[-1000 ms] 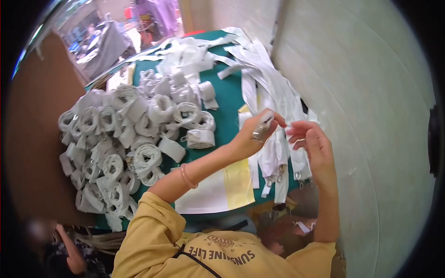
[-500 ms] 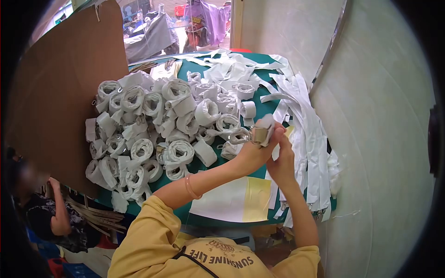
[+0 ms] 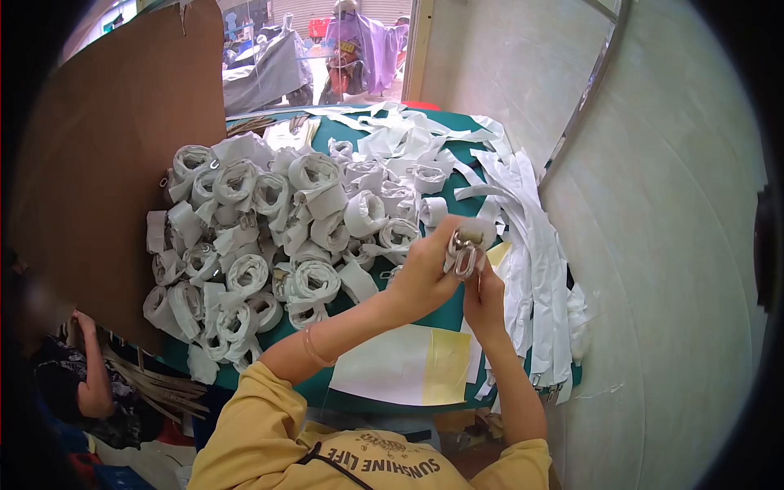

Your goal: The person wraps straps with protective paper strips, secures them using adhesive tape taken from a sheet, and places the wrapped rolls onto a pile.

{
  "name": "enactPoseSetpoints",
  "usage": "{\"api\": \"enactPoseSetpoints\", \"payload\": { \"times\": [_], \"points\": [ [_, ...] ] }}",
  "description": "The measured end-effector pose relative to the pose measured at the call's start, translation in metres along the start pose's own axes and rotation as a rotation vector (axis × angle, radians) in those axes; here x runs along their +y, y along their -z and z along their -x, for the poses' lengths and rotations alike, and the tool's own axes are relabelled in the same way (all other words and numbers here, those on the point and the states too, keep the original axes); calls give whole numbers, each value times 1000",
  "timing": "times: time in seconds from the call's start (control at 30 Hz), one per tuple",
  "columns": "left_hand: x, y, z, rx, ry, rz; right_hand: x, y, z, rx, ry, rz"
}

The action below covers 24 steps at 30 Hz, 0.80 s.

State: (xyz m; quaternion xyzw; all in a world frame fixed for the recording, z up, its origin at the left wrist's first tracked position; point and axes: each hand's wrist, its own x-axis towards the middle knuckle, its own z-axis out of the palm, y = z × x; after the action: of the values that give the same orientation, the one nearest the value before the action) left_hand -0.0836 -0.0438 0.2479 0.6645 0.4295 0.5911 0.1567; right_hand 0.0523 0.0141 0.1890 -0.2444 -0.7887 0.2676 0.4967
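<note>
White cloth makes up the strap (image 3: pixel 488 231) held in front of the person, wound into a small bundle, with a metal clip (image 3: pixel 466 258) facing the camera. The left hand (image 3: pixel 429 263) has its fingers curled round the bundle; the right hand (image 3: pixel 487 299) is closed in just below it, its fingertips partly hidden, so whether they pinch the strap I cannot tell. Left of the fingers, a heap of white rolls (image 3: pixel 316 280), some showing metal clips, covers much of the green table (image 3: pixel 445 317). Right of them, long flat white straps (image 3: pixel 535 286) lie lengthwise, with metal ends at the near edge. Nearer the body than the fingers is a white sheet with a yellow band (image 3: pixel 447 367), no writing readable on it. Nearer still, the yellow shirt (image 3: pixel 367 464) reads "SUNSHINE LIFE", upside down. Well beyond the fingers, past the table, is a red container (image 3: pixel 319 29), its contents too small to tell. Far left stands a brown board (image 3: pixel 114 180), with another person's arm (image 3: pixel 95 377) below it.
</note>
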Motion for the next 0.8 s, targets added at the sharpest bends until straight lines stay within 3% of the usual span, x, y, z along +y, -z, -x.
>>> {"api": "enactPoseSetpoints", "payload": {
  "times": [0.07, 0.17, 0.43, 0.57, 0.63, 0.73, 0.8],
  "points": [
    [-3, -3, 6, 13, -94, -72, 3, -2, 4, -6, -64, 0],
    [7, -6, 9, 30, -162, -11, 1, -6, 6, 16, 27, 81],
    [6, -12, 17, 63, -227, -10, -9, -13, 9, 42, -19, -60],
    [19, -4, 21, 33, -169, 6, -11, -17, 8, 57, -77, -148],
    [24, 5, 24, 13, -124, -3, -10, -17, 8, 52, -46, -37],
    [22, 26, 25, -178, 3, 37, -9, -18, 7, 15, -21, 20],
    [32, 34, 27, -158, 19, -4, -7, -23, 7, 23, 15, -2]
  ]
}}
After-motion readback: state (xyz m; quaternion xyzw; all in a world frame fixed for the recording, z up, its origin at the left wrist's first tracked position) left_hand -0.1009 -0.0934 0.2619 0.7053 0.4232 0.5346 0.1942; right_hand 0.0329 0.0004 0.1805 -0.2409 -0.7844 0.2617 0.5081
